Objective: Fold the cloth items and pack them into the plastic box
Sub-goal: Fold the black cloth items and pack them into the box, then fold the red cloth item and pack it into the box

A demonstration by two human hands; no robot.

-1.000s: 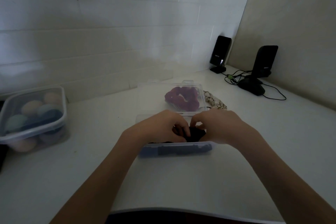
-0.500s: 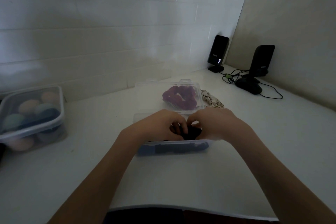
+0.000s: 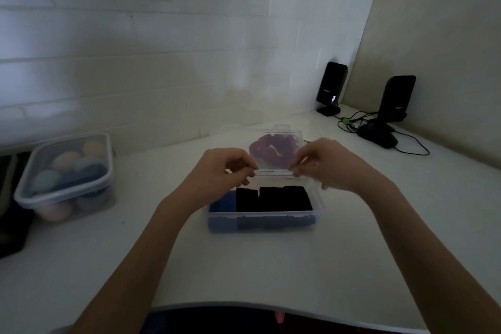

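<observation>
A small clear plastic box (image 3: 262, 221) stands on the white table in front of me. Folded black cloths (image 3: 273, 198) fill most of it, with a blue cloth (image 3: 222, 205) at its left end. Its clear hinged lid (image 3: 273, 141) stands raised behind it. My left hand (image 3: 221, 169) pinches the lid's near edge on the left. My right hand (image 3: 329, 164) pinches the same edge on the right. A purple cloth (image 3: 272, 153) shows through the lid, behind the box.
A larger lidded clear container (image 3: 66, 175) with pastel rounded items sits at the left. Two black speakers (image 3: 331, 88) and a mouse (image 3: 378, 138) with cables occupy the back right corner. A dark object lies at the far left edge.
Both hands left the black cloth inside the box, rose, and took hold of the lid's edge. The lid has tilted up from lying flat behind the box.
</observation>
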